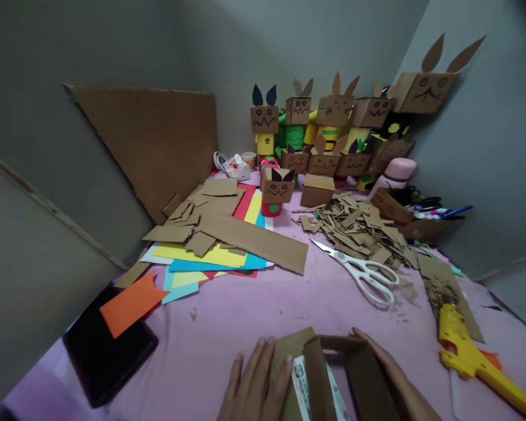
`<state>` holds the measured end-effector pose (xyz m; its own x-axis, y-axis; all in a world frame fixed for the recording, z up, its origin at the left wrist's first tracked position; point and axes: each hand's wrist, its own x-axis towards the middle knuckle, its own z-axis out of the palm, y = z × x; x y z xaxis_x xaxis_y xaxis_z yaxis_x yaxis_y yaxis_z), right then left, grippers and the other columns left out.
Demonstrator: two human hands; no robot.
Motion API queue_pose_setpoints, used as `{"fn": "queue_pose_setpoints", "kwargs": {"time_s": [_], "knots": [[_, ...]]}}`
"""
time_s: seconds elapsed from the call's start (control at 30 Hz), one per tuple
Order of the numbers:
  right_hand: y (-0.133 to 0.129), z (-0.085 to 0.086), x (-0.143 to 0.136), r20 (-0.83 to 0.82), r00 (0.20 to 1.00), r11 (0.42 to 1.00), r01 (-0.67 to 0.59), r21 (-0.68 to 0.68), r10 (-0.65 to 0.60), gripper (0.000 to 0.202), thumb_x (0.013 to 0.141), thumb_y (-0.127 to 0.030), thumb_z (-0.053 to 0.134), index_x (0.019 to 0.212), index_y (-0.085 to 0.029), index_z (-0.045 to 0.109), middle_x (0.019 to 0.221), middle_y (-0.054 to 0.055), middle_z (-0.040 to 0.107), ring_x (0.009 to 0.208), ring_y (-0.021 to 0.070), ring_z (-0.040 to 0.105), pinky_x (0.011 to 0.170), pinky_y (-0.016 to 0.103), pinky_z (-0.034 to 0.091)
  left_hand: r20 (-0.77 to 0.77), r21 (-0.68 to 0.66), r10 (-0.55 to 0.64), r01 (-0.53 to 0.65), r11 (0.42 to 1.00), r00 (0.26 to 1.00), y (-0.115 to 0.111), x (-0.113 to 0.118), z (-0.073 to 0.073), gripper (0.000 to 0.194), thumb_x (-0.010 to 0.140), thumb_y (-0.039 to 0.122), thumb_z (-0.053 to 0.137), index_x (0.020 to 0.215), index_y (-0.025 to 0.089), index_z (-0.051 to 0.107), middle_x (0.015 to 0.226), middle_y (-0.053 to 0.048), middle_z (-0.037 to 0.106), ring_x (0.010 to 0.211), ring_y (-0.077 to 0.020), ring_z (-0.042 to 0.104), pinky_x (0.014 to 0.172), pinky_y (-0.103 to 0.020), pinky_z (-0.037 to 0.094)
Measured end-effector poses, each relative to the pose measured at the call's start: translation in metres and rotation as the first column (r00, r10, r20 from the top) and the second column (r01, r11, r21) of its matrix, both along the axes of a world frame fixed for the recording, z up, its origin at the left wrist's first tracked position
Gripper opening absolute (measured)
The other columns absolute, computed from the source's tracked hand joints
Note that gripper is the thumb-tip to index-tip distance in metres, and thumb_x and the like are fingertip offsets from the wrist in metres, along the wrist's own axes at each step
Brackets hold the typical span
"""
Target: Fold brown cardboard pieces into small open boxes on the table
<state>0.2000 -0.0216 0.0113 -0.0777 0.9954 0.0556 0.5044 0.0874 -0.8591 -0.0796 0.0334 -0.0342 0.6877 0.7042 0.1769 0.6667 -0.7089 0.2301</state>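
My left hand [256, 386] lies flat with its fingers apart, pressing on a flat cardboard piece [291, 345] at the bottom centre. On that piece a printed paper slip [301, 383] shows partly beneath the wall of an open cardboard box frame [370, 374]. My right hand [392, 371] is wrapped round the frame's right side, its fingertips at the top right corner. The inside of the frame is open, and the pink tabletop shows through it. Its lower end is cut off by the picture's edge.
White scissors [363, 272] and a yellow glue gun [464, 351] lie to the right. Cardboard scraps [355, 225], coloured paper [193, 254] and cardboard strips [258, 240] lie beyond. A black tablet-like object [109, 356] is at left. Cardboard animal figures [278, 190] stand behind.
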Motion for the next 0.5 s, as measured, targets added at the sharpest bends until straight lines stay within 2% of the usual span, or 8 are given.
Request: {"fn": "queue_pose_setpoints", "kwargs": {"time_s": [0.1,0.17,0.33,0.5], "knots": [[0.0,0.001,0.002,-0.049,0.999,0.999,-0.003,-0.034,0.001,0.079,0.074,-0.041,0.069,0.141,-0.027,0.03,0.145,0.009,0.037,0.129,0.0316,0.038,0.103,0.041,0.037,0.038,-0.111,-0.199,0.202,0.973,0.979,0.022,0.004,0.004,0.09,0.082,0.044,0.055,0.142,0.03,-0.011,0.145,-0.014,0.035,0.128,-0.0369,0.038,0.096,-0.057,0.039],[0.004,-0.007,0.0,-0.087,0.996,0.998,-0.022,-0.05,0.018,0.075,0.075,-0.042,0.067,0.14,-0.026,0.033,0.145,0.01,0.038,0.13,0.0313,0.037,0.104,0.042,0.036,0.093,-0.221,-0.236,0.252,0.942,0.967,0.033,0.004,0.009,0.094,0.08,0.042,0.057,0.141,0.032,-0.014,0.146,-0.011,0.032,0.129,-0.0357,0.036,0.098,-0.057,0.037],[0.016,-0.025,-0.011,-0.101,0.991,0.996,-0.09,-0.03,0.086,0.079,0.07,-0.045,0.07,0.139,-0.024,0.037,0.144,0.013,0.038,0.131,0.0324,0.034,0.106,0.044,0.031,0.258,-0.433,-0.016,0.13,0.892,0.966,0.032,0.0,0.021,0.098,0.077,0.049,0.059,0.142,0.032,-0.013,0.152,-0.007,0.02,0.134,-0.0348,0.026,0.105,-0.055,0.029],[0.018,-0.022,-0.011,-0.01,0.993,0.993,-0.116,0.009,0.116,0.073,0.078,-0.045,0.064,0.141,-0.022,0.033,0.143,0.014,0.04,0.129,0.0312,0.037,0.103,0.043,0.036,0.357,-0.538,0.047,0.164,0.827,0.933,0.027,0.011,0.042,0.092,0.082,0.044,0.058,0.144,0.033,-0.009,0.153,-0.01,0.017,0.135,-0.0333,0.023,0.107,-0.056,0.024]]}}
